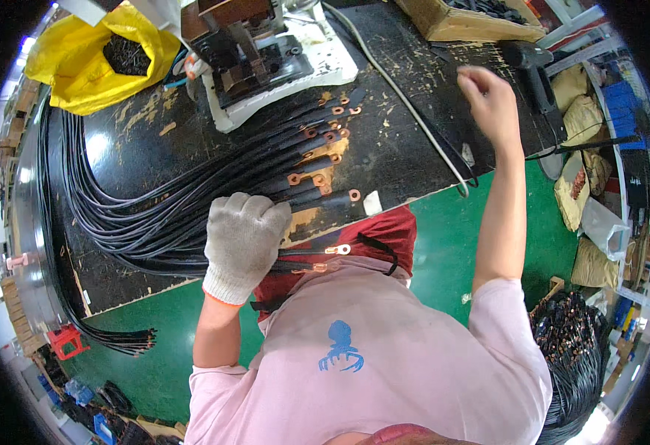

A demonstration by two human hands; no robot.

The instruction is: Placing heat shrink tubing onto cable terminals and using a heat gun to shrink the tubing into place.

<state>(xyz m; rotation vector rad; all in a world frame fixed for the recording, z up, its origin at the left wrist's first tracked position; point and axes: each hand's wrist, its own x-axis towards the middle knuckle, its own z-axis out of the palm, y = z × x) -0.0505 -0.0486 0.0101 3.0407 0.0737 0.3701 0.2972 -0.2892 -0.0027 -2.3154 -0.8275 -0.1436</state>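
Note:
My left hand (243,241), in a grey knit glove, is closed over a thick bundle of black cables (140,222) at the near edge of the black worktable (406,141). The cables fan out across the table and end in copper ring lugs (325,159). Two lugged ends (337,250) hang off the edge over my red apron (388,230). My bare right hand (488,96) is raised above the table's right side with its fingers pinched together. Whether it holds anything is unclear. A thin black strand (467,159) lies just below it.
A crimping press (254,52) on a white base stands at the back. A yellow bag (99,55) of dark parts sits at the back left, a cardboard box (466,22) at the back right. A grey hose (403,100) crosses the table. More cables (573,348) are piled on the green floor.

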